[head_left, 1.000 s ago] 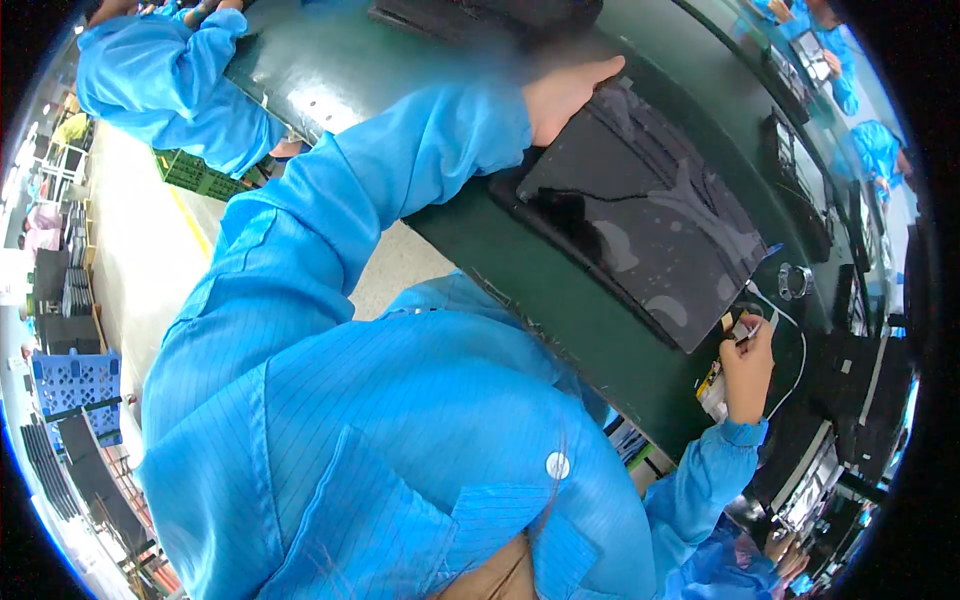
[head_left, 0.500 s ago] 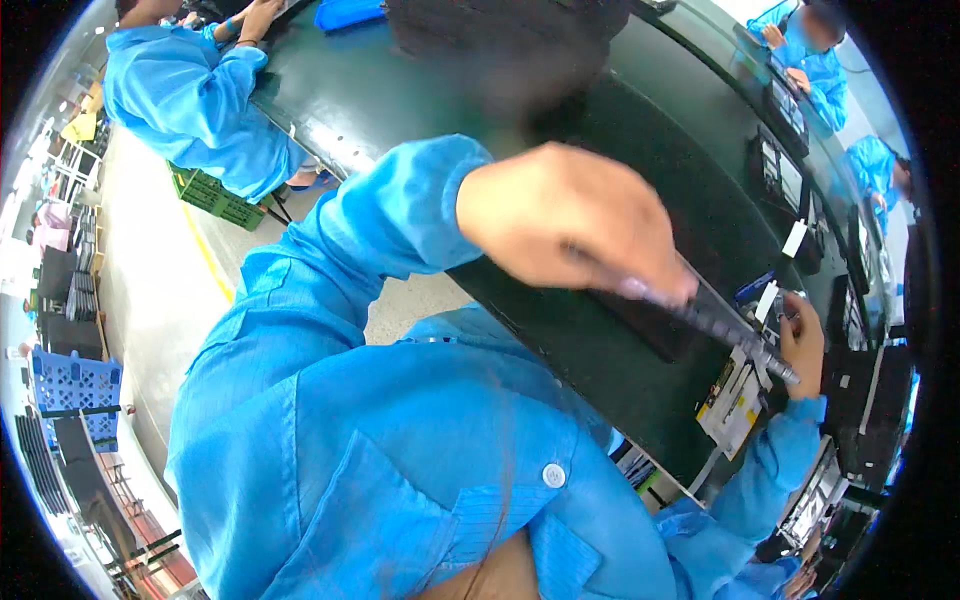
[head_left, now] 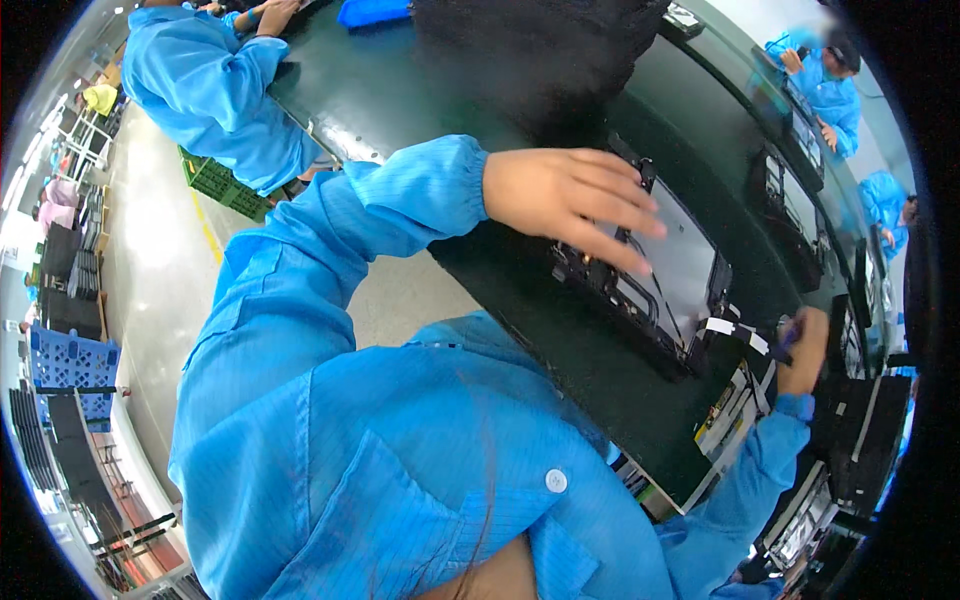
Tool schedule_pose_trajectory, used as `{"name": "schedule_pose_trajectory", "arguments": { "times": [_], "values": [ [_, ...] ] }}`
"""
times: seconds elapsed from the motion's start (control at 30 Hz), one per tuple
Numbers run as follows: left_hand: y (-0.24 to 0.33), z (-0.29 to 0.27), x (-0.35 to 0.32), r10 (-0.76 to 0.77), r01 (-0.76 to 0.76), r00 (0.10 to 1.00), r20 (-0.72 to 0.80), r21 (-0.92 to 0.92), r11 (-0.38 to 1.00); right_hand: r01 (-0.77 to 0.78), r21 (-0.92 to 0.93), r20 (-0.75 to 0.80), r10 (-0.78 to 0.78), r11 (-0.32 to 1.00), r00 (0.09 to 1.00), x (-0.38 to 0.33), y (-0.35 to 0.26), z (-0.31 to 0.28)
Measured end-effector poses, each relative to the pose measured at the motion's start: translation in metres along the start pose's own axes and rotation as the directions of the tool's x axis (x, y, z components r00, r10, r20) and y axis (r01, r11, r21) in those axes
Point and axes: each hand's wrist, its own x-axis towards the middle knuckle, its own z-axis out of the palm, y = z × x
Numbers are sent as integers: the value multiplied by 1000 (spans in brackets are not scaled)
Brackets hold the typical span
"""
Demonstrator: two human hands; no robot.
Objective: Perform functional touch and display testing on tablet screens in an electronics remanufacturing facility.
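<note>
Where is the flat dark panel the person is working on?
In the head view, the flat dark panel lies on the green workbench, right of centre, under the left hand.

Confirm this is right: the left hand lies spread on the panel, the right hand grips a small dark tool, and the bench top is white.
One thing is wrong: the bench top is dark green, not white, as the head view shows. The rest holds: the left hand lies spread on the panel, and the right hand grips a small dark tool.
</note>
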Motion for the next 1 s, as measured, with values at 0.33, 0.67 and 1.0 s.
{"name": "schedule_pose_trajectory", "arguments": {
  "times": [0.33,0.67,1.0],
  "values": [
    [21,8,-29,-703,699,710,44,80,711,-416,891,228,615,180,755,-39,-123,-2],
    [28,19,-41,-836,865,478,270,19,501,-572,716,369,480,399,796,-34,-154,24],
    [34,24,-38,-870,898,441,220,-108,427,-527,711,343,424,466,838,-40,-146,32]
  ]
}}
